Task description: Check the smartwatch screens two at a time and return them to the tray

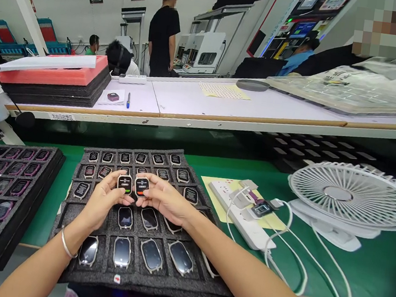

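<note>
My left hand (107,198) grips a smartwatch without a strap (125,184), its lit screen showing a green bar near the bottom. Right beside it, my right hand (166,197) holds a second strapless smartwatch (142,186) with a red bar on its screen. Both are held upright over a dark grey foam tray (95,275) with rows of square pockets. Most pockets hold similar watches; those in the back rows have lit text, while the front ones, such as this watch (122,252), are dark. My hands and forearms hide some pockets.
A second foam tray of purple-edged watches (13,241) lies at the left. To the right are a white power strip (240,215) with cables and a white fan (337,193). A raised shelf (182,103) runs across the back, and a person in black (163,38) stands beyond it.
</note>
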Available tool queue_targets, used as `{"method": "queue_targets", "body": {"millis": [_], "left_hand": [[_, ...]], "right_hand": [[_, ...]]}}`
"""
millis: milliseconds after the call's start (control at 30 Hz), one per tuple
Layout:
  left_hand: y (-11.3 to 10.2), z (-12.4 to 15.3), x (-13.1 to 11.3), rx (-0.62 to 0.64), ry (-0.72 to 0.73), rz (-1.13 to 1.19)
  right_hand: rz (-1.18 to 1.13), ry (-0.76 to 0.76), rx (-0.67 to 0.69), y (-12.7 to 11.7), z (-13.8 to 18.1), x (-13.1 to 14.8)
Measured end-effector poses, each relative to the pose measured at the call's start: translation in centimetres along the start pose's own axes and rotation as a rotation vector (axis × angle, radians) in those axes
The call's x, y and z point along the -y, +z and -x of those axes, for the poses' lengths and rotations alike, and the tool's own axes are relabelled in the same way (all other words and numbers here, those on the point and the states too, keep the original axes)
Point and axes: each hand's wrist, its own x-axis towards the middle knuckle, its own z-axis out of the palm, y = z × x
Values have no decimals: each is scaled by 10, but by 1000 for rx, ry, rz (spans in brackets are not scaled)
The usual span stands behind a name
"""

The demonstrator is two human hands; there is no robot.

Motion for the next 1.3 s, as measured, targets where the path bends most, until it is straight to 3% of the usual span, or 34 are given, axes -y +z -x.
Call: {"method": "queue_targets", "body": {"millis": [967, 1300], "left_hand": [[-2, -3, 8, 23, 58, -99], [-4, -3, 11, 23, 7, -34]], "right_hand": [[113, -84, 19, 5, 2, 6], [155, -89, -2, 4, 2, 5]]}}
